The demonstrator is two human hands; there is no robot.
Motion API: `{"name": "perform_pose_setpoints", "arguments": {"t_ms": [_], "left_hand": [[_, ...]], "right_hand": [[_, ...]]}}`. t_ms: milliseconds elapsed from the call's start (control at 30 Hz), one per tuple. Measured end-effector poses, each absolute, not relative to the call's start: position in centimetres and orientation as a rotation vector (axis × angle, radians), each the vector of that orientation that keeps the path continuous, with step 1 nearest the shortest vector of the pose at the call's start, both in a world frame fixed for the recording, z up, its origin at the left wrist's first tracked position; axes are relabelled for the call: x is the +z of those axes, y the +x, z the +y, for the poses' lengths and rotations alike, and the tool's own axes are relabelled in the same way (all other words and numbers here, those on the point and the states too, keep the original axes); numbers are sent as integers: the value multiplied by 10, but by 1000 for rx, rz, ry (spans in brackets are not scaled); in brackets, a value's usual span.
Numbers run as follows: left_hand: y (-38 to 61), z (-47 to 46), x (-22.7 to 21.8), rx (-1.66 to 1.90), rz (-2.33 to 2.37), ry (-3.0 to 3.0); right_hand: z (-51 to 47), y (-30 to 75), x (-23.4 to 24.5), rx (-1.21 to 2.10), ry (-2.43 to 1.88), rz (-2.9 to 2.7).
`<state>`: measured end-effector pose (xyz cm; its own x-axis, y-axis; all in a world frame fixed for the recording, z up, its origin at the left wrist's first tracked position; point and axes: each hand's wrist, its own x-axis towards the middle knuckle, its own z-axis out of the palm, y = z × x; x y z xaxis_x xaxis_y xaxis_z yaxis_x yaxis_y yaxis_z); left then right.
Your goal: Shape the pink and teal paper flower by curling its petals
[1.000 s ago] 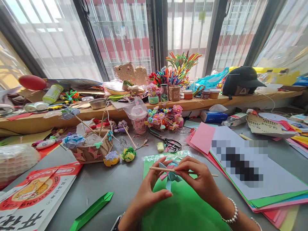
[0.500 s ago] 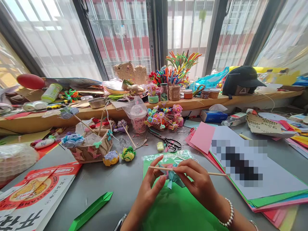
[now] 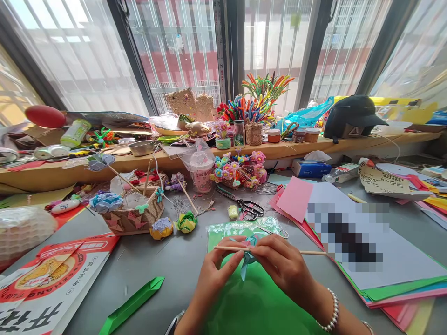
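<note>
- Blue folded paper: held over green packet.
- Right hand: fingers narrow, holding wooden stick.
- Left hand: fingers curled; grip cannot be told.
- Risk: stick pressed hard could crease paper.

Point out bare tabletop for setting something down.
Bare gray tabletop lies between the folded green paper strip and the left hand. A smaller patch separates the right hand from the stacked paper, beneath the wooden stick. The windowsill is crowded, as is the area around the black-handled scissors.
</note>
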<state>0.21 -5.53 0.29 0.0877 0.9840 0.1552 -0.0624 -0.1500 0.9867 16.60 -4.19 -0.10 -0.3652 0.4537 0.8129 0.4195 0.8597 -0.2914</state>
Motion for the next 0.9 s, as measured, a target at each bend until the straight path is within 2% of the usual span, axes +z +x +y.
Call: {"name": "perform_pose_setpoints", "arguments": {"t_ms": [567, 900], "left_hand": [[-2, -52, -2, 1244, 1135, 1363], [-6, -51, -7, 1239, 1177, 1472]], "right_hand": [[-42, 164, -1, 3, -631, -2036], [-42, 162, -2, 172, -718, -2013]]}}
